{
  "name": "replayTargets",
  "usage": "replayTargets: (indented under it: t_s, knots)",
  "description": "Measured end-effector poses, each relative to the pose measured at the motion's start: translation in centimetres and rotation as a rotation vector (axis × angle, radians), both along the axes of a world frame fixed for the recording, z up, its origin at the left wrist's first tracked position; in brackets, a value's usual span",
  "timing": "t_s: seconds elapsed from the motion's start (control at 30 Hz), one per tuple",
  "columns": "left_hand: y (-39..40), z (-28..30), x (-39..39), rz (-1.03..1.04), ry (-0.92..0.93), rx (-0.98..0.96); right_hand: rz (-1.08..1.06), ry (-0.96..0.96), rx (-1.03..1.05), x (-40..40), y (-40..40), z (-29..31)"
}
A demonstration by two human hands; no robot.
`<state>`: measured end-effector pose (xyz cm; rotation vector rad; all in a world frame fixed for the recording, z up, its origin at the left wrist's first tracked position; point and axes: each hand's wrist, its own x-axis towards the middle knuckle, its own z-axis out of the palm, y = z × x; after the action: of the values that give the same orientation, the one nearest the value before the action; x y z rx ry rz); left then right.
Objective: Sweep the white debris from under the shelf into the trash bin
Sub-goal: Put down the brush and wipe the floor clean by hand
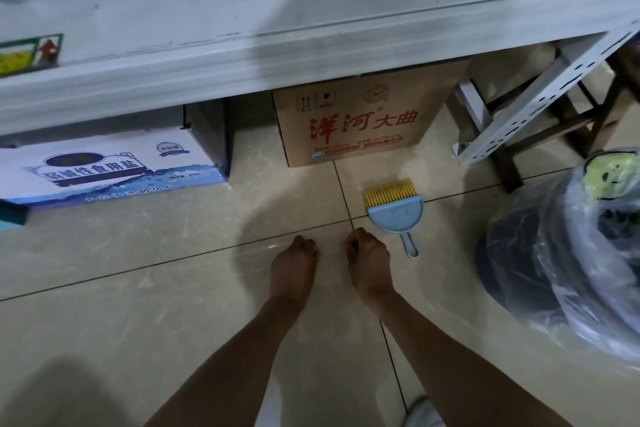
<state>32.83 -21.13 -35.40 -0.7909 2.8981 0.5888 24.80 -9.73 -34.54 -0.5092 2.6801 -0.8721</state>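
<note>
Red 洋河大曲 on brown carton (360, 115), 食用盐 legible on blue-white box (104, 167), smaller print unreadable

Dustpan (394, 206) before box (360, 115), bin (571, 270) right.

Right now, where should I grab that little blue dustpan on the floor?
Grab the blue dustpan by its thin handle. It lies flat on the floor tiles, handle pointing back toward you and the yellow brush bristles at the far end, toward the brown box. Come from above with the right hand, which is closest, and curl your fingers round the handle.
</note>
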Motion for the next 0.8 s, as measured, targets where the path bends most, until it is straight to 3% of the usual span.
replayTargets:
  t_s: [0.27, 0.4, 0.5, 0.8]
  knots:
    - [-0.2, -0.5, -0.3, -0.157, -0.111, -0.221, 0.001, 0.01, 0.013, -0.3, 0.6, 0.6]
    - [-0.9, 0.0, -0.2, 0.025, -0.106, -0.104, -0.029, -0.008, 0.01, -0.8, 0.9, 1.0]
    - [-1.5, 1.3, -0.3, 0.133, 0.032, -0.009, -0.06, -0.029, -0.009, -1.3, 1.0, 1.7]
    - [1.8, 9.9, -3.6, -0.043, 0.416, 0.155, -0.139, 0.037, -0.137, -2.1, 0.5, 8.5]
